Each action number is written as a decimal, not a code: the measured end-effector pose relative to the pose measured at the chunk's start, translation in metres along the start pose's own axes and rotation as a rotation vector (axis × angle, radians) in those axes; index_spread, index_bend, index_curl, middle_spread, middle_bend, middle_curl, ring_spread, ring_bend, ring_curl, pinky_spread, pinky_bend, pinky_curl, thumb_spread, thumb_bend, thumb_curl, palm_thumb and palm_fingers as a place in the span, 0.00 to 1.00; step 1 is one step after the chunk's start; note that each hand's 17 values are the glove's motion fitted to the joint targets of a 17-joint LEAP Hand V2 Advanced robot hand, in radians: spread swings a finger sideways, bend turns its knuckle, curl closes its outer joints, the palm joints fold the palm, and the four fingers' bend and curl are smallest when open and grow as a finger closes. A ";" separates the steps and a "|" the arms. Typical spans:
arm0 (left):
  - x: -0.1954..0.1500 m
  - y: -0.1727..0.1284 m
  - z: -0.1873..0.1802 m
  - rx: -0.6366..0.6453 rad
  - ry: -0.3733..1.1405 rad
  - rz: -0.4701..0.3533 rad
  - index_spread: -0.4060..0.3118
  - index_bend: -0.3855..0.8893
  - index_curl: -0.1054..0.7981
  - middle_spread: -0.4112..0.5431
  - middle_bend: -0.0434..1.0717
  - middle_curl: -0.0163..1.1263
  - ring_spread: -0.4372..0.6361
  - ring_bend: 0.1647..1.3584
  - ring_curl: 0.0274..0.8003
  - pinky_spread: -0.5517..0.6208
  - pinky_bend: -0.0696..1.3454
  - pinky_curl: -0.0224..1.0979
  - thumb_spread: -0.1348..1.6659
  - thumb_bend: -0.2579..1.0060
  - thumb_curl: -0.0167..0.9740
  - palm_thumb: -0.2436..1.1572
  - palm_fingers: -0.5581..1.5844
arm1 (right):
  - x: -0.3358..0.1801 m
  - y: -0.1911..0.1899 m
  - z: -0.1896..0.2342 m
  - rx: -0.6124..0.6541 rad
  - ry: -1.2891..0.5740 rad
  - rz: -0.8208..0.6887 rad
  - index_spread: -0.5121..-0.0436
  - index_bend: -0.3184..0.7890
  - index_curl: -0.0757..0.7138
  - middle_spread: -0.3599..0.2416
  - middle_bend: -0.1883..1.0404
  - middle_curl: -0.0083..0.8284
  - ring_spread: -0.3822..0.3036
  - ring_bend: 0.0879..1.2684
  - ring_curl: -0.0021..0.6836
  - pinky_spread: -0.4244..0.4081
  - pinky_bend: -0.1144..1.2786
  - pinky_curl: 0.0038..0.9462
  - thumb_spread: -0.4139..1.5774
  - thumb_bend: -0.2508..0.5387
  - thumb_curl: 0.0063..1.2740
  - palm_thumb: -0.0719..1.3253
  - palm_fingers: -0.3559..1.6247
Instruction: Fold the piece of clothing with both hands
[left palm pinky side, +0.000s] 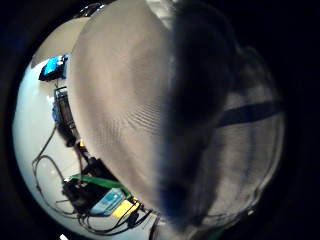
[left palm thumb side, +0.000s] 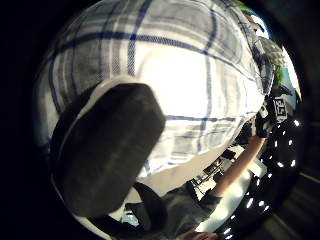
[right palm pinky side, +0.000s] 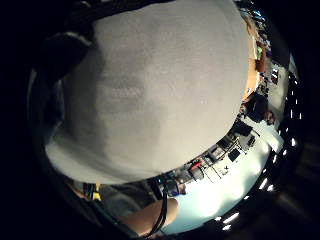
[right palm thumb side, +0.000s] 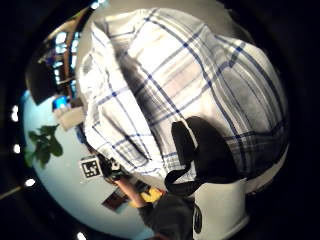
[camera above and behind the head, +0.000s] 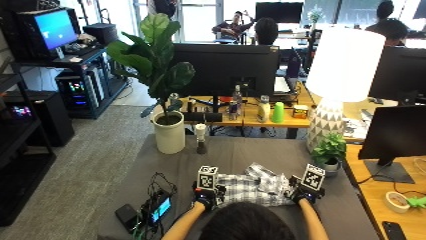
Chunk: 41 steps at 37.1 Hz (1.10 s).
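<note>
A white shirt with blue plaid (camera above and behind the head: 256, 184) lies crumpled on the grey table (camera above and behind the head: 226, 155) just in front of the person. My left hand (camera above and behind the head: 202, 199) is at the shirt's left edge and my right hand (camera above and behind the head: 299, 195) at its right edge, both low on the table. In the left thumb side palm view the thumb (left palm thumb side: 107, 150) lies against the plaid cloth (left palm thumb side: 200, 75) and pinches it. The right thumb (right palm thumb side: 205, 150) likewise curls onto the cloth (right palm thumb side: 175, 75). The little finger side views show mostly bare table (right palm pinky side: 160, 90) (left palm pinky side: 120, 100).
A potted plant in a white pot (camera above and behind the head: 168, 131) and a small dark bottle (camera above and behind the head: 200, 140) stand at the back left. A white lamp (camera above and behind the head: 329, 120) and a small plant (camera above and behind the head: 328, 150) are at the back right. Devices with cables (camera above and behind the head: 150, 210) lie at the near left.
</note>
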<state>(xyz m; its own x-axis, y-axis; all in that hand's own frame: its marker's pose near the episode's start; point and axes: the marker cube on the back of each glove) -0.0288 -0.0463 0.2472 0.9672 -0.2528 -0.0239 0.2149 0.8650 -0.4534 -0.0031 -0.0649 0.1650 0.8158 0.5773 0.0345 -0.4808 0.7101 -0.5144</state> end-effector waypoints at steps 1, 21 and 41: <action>0.000 0.000 0.002 0.005 0.008 0.003 0.49 0.41 0.49 0.55 0.17 0.26 0.59 0.33 0.44 0.71 0.37 0.37 0.78 0.17 0.13 0.22 0.30 | -0.001 0.000 0.002 0.009 -0.003 -0.006 0.56 0.33 0.35 0.65 0.33 0.49 0.67 0.31 0.55 0.72 0.46 0.41 0.81 0.27 0.22 0.45 0.38; -0.033 0.027 -0.069 0.111 0.144 0.044 0.47 0.44 0.52 0.55 0.19 0.27 0.60 0.33 0.40 0.71 0.33 0.34 0.75 0.20 0.19 0.25 0.37 | -0.045 0.018 -0.032 -0.011 -0.022 -0.081 0.67 0.48 0.47 0.43 0.46 0.61 0.31 0.46 0.67 0.29 0.57 0.49 0.76 0.48 0.29 0.77 0.81; -0.136 0.040 -0.139 0.526 0.294 -0.143 0.47 0.42 0.50 0.52 0.20 0.28 0.53 0.36 0.40 0.63 0.31 0.33 0.78 0.20 0.21 0.28 0.43 | -0.340 0.126 -0.029 0.284 0.228 -0.571 0.64 0.42 0.57 0.33 0.53 0.69 0.23 0.52 0.75 0.26 0.69 0.59 0.56 0.29 0.41 0.76 0.81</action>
<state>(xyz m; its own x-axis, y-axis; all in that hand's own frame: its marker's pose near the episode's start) -0.1707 -0.0374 0.1085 0.8623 -0.4258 -0.2740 0.4498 0.8927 0.0284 -0.3317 -0.1830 0.0634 0.9993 0.0030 0.0364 0.0051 0.9749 -0.2225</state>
